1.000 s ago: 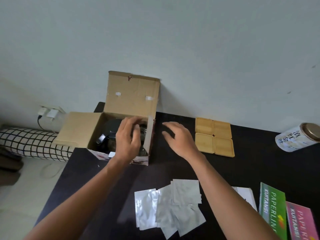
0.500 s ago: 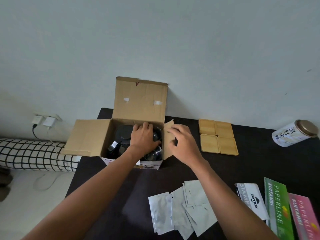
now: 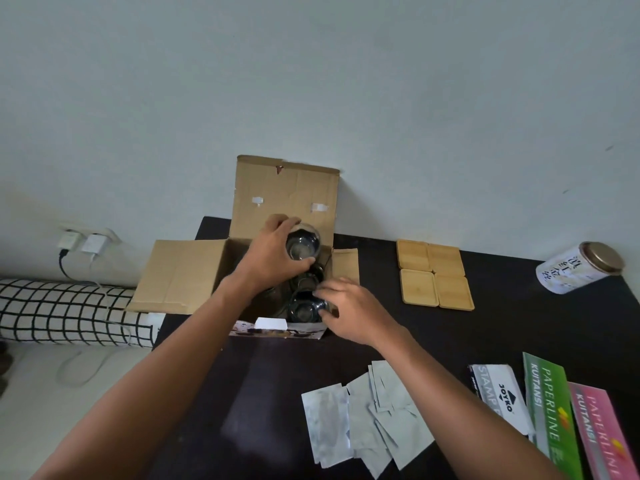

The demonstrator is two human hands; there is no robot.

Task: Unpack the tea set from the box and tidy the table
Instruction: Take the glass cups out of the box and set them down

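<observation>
An open cardboard box (image 3: 180,275) stands at the far left end of the black table (image 3: 519,327), its lid flap upright against the wall. My left hand (image 3: 270,254) grips a clear glass cup (image 3: 303,245) and holds it lifted just above the box opening. My right hand (image 3: 349,311) reaches into the box's near right corner, its fingers closed around a second glass cup (image 3: 304,308) that sits inside. More dark glassware (image 3: 308,278) lies between the two cups; the rest of the box's contents is hidden by my arm.
Four square wooden coasters (image 3: 434,274) lie in a block right of the box. A white tea tin (image 3: 578,268) lies on its side at the far right. Several silver foil sachets (image 3: 367,414) and receipt booklets (image 3: 554,417) sit near the front edge. A checked bolster (image 3: 65,310) lies left of the table.
My left hand has lifted a glass cup up out of the box. My right hand has moved from the box's side flap down onto a second cup inside.
</observation>
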